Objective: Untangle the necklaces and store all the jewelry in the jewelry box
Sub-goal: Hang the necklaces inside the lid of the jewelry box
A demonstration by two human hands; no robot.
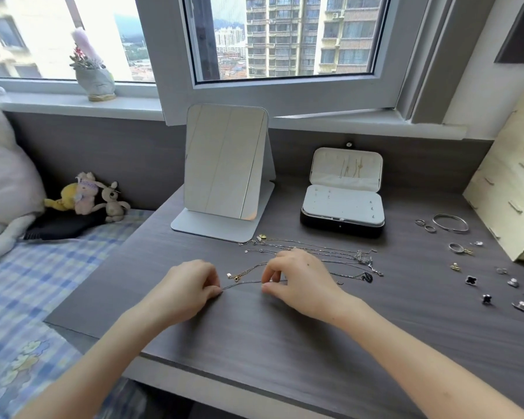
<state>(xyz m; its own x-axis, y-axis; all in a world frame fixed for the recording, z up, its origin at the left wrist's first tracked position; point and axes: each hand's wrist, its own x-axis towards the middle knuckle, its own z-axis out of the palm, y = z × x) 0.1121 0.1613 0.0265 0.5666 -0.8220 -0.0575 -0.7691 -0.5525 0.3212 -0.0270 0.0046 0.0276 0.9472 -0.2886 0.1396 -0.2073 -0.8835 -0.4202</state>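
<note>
both hands, the left hand (191, 285) and right hand (297, 279), pinch a thin chain (242, 283) that looks light, floppy and easy to snap, so hold it near the ends.

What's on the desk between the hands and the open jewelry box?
Head view: several loose necklaces lie between the hands and the jewelry box.

We are seeing a dark grey wood-grain desk (254, 343); left of it, blue-and-white plaid bedding (28, 282); on it, a white mirror (224, 164), a black jewelry box (342, 226) lined cream, and black clover earrings (470, 280).
</note>
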